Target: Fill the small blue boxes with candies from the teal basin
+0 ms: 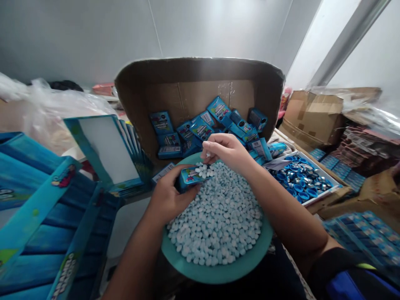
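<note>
My left hand [167, 193] grips a small blue candy box [188, 176] printed "Caramelo Macizo". White candies are heaped at the box's right end, over a green-rimmed bowl [215, 275]. Pale blue and white candies [218, 221] fill the bowl. Just above and to the right of the box is my right hand [227, 151], its fingers curled together in a pinch. A small white candy [208, 154] shows at those fingertips. The inner fingers of the right hand are partly hidden.
Behind the bowl a cardboard carton [200, 68] holds several blue candy boxes [218, 110]. Blue display boxes [40, 212] stand at left. On the right are a white tray [321, 196] of blue and silver caps, brown cartons [315, 114] and wrapped blue packs [368, 237].
</note>
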{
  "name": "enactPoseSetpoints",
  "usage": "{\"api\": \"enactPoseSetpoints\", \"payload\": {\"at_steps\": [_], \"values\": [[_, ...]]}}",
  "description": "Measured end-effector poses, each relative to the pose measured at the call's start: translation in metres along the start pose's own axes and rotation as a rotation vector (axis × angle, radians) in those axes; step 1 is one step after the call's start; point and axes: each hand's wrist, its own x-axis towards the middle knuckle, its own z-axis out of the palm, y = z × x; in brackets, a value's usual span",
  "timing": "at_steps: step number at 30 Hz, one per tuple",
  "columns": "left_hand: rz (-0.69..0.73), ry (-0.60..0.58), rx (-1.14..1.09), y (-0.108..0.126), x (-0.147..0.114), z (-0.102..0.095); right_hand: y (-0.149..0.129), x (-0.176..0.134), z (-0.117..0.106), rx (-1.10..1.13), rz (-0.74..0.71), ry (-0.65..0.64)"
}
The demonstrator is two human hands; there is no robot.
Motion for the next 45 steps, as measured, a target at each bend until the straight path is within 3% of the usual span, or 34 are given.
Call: {"api": "enactPoseSetpoints", "payload": {"at_steps": [6,11,15,21,27,32,40,45], "values": [[-0.052,0.113,0.014,0.001,0.001,-0.003,0.004,-0.007,-0.002,-0.328,-0.063,-0.136],[-0.026,0.026,0.012,0.0,0.001,-0.002,0.004,-0.011,0.005,-0.451,-0.061,-0.18],[-0.001,0.045,0.043,0.002,0.002,-0.001,0.002,-0.009,0.006,-0.445,-0.116,-0.209],[-0.065,0.109,-0.027,0.002,0.003,0.0,0.001,-0.007,0.001,-0.446,-0.274,-0.182],[-0.139,0.187,-0.02,-0.004,0.004,-0.001,0.003,-0.008,0.0,-0.428,-0.321,-0.215],[-0.116,0.121,-0.064,-0.006,0.005,-0.001,0.002,-0.01,0.004,-0.426,-0.241,-0.237],[-0.124,0.142,-0.098,-0.003,0.004,0.0,0.009,-0.004,-0.005,-0.213,-0.098,-0.279],[-0.126,0.139,-0.114,-0.004,0.002,0.0,0.01,-0.004,-0.005,-0.182,-0.05,-0.213]]}}
